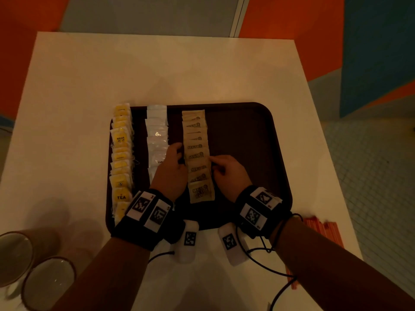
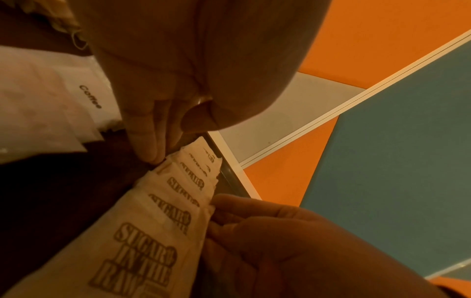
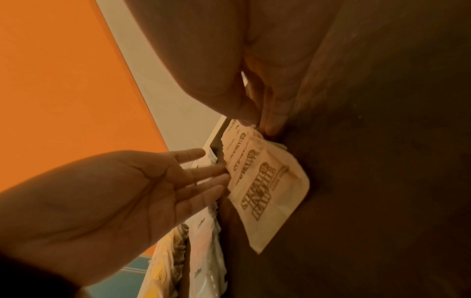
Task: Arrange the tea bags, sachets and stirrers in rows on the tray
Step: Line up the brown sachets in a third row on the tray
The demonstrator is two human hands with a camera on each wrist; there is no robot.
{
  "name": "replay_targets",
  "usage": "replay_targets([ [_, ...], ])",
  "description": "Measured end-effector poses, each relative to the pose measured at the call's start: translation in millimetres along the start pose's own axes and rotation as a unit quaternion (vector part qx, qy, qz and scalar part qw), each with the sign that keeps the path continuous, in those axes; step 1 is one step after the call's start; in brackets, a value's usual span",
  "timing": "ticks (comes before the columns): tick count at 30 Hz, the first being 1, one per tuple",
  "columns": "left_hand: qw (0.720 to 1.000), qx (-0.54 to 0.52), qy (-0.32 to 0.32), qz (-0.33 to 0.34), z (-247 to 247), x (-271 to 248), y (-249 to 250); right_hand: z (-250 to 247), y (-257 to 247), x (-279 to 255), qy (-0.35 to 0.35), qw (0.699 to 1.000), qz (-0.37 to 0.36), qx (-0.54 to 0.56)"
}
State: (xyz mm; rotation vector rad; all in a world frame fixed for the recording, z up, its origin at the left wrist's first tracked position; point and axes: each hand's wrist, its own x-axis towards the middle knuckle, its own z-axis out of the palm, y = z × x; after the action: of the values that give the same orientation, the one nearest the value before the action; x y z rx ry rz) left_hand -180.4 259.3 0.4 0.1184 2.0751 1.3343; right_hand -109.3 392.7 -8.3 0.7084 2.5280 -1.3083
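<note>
A dark brown tray (image 1: 247, 131) holds three rows: yellow tea bags (image 1: 121, 153) along its left edge, white coffee sachets (image 1: 157, 135), and brown sugar sachets (image 1: 196, 149) (image 2: 175, 203) (image 3: 267, 181) overlapping in the middle. My left hand (image 1: 179, 151) (image 3: 211, 173) lies with straight fingers (image 2: 150, 145) against the left side of the sugar row. My right hand (image 1: 213, 163) (image 2: 216, 213) (image 3: 260, 121) is at the row's right side, fingers curled, thumb and forefinger pinching the edge of a sugar sachet. Orange stirrers (image 1: 325, 230) lie on the table right of the tray, partly behind my right forearm.
The white table (image 1: 157, 70) has bare surface beyond the tray. Two cups (image 1: 13, 257) (image 1: 49, 281) stand at the near left corner. Two small white marker blocks (image 1: 188, 241) (image 1: 231, 243) with black cables lie near the tray's front edge. The tray's right half is bare.
</note>
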Motion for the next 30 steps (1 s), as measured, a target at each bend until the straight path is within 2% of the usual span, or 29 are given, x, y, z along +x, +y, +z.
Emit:
replay_targets([
  [4,1.000,0.019,-0.010,-0.020,0.4,-4.0,-0.1,-1.6,3.4,-0.2,0.021,1.000,0.012,0.002],
  [10,0.999,0.010,-0.049,-0.006,3.8,-22.2,-2.1,0.5,10.0,-14.6,-0.044,0.999,0.013,-0.004],
  [17,0.997,0.030,-0.065,0.006,12.9,-44.6,-11.6,4.8,16.8,-27.8,-0.053,0.999,0.007,-0.008],
  [30,0.999,0.006,-0.045,-0.012,11.0,-57.2,-5.6,6.6,18.9,-41.2,-0.048,0.999,0.017,0.012],
])
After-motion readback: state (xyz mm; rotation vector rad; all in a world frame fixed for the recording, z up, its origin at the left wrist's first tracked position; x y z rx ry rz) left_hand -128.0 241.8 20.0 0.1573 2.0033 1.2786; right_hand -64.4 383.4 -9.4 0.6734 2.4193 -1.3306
